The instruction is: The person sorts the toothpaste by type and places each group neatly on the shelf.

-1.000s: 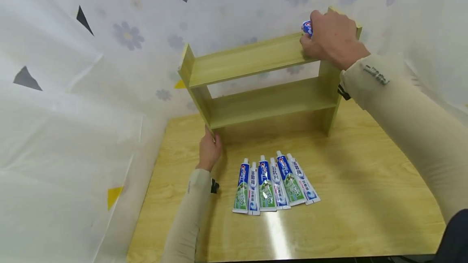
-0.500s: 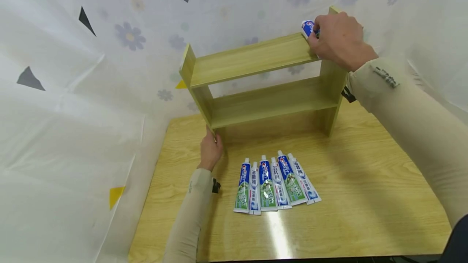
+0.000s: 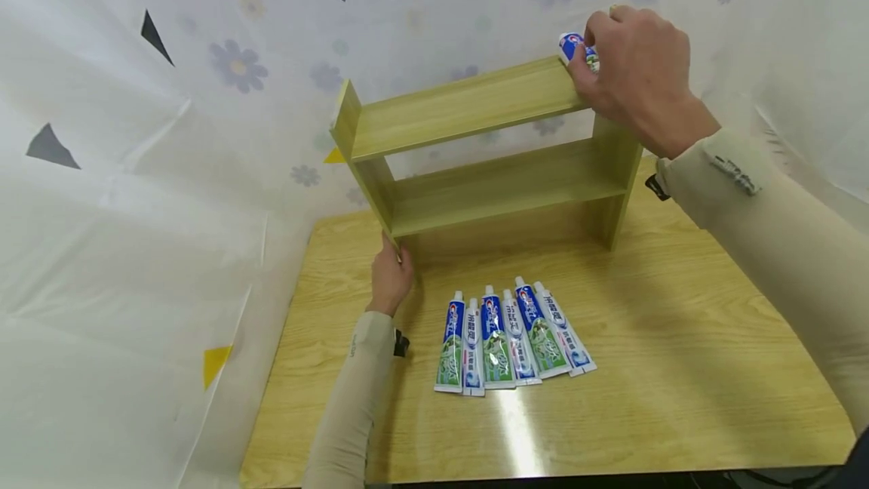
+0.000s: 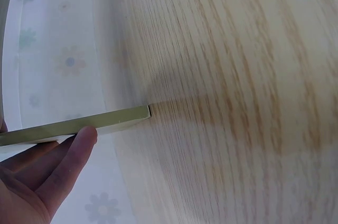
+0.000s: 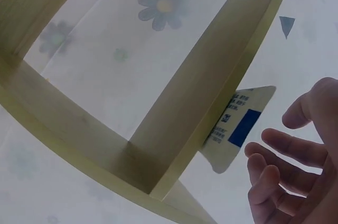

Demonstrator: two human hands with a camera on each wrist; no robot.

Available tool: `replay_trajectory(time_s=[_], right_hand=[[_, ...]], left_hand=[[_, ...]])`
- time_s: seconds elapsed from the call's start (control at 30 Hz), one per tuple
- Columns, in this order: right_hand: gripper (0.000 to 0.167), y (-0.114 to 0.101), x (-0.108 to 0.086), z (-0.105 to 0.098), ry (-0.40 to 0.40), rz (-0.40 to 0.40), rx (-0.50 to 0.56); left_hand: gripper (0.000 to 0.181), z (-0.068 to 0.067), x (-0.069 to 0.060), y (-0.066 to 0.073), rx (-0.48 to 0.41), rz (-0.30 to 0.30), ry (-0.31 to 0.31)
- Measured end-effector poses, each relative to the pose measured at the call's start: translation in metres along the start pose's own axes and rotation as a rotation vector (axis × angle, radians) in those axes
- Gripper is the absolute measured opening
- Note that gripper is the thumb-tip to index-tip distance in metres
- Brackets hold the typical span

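Crest toothpaste tube (image 3: 573, 44) atop wooden shelf (image 3: 468, 108), tail overhanging. Right hand (image 3: 638, 74): fingers loosely curled, clear of tube. Left hand (image 3: 391, 278) grips shelf's side; suggest bracing firmly, nudging tube only lightly.

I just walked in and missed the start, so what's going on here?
A person's left hand grips the lower left side of a shelf. Their right hand is loosely open beside a toothpaste tube near the right end of the top level, with a visible gap between them. Six more tubes lie side by side on the table.
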State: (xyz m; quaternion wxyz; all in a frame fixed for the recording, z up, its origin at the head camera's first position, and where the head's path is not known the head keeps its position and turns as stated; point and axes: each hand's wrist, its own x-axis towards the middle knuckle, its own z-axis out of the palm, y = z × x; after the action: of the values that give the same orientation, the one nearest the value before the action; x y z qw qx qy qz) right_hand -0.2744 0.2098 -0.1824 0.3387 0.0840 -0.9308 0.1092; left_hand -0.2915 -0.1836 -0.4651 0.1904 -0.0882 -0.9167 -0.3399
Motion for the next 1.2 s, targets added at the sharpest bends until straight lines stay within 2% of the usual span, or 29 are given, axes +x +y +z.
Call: replay_trajectory(time_s=[0.13, 0.23, 0.33, 0.47, 0.5, 0.6, 0.7, 0.73, 0.83, 0.9, 1.0, 1.03, 1.07, 1.13, 1.2], right_hand=[[0.037, -0.008, -0.019, 0.000, 0.160, -0.080, 0.052], [0.032, -0.013, -0.033, 0.003, 0.242, -0.137, 0.069], [0.029, -0.018, -0.046, 0.007, 0.265, -0.160, 0.080], [0.026, -0.022, -0.066, 0.013, 0.257, -0.173, 0.098], [0.025, -0.023, -0.071, 0.015, 0.255, -0.182, 0.101], [0.022, -0.025, -0.087, 0.021, 0.248, -0.200, 0.107], [0.019, -0.025, -0.104, 0.030, 0.233, -0.204, 0.111], [0.018, -0.025, -0.109, 0.033, 0.222, -0.202, 0.117], [0.016, -0.023, -0.128, 0.046, 0.177, -0.183, 0.132], [0.015, -0.021, -0.142, 0.055, 0.144, -0.168, 0.148], [0.012, -0.017, -0.160, 0.069, 0.109, -0.151, 0.160], [0.011, -0.016, -0.166, 0.073, 0.098, -0.148, 0.161], [0.011, -0.015, -0.171, 0.077, 0.084, -0.147, 0.160], [0.011, -0.015, -0.182, 0.085, 0.027, -0.129, 0.150], [0.017, -0.017, -0.194, 0.092, -0.092, -0.081, 0.148]], left_hand=[[0.055, -0.001, 0.002, 0.001, 0.008, 0.001, 0.004], [0.055, 0.000, 0.003, 0.001, 0.004, 0.003, 0.004], [0.057, 0.001, 0.004, -0.001, -0.013, 0.011, -0.002], [0.057, 0.002, 0.003, -0.005, -0.050, 0.045, 0.009], [0.057, 0.010, 0.009, -0.019, -0.066, 0.068, 0.019], [0.057, 0.010, 0.009, -0.019, -0.081, 0.094, 0.032], [0.056, 0.010, 0.010, -0.017, -0.070, 0.088, 0.027], [0.055, 0.002, 0.006, -0.003, -0.058, 0.070, 0.021], [0.055, 0.003, 0.008, -0.002, -0.042, 0.042, 0.013], [0.054, 0.004, 0.008, -0.001, -0.042, 0.034, 0.017], [0.054, 0.004, 0.007, -0.002, -0.063, 0.058, 0.044], [0.053, 0.009, 0.011, -0.013, -0.085, 0.085, 0.062], [0.052, 0.009, 0.011, -0.013, -0.092, 0.093, 0.071], [0.051, 0.010, 0.010, -0.014, -0.104, 0.104, 0.082], [0.049, 0.012, 0.010, -0.015, -0.094, 0.092, 0.085]])
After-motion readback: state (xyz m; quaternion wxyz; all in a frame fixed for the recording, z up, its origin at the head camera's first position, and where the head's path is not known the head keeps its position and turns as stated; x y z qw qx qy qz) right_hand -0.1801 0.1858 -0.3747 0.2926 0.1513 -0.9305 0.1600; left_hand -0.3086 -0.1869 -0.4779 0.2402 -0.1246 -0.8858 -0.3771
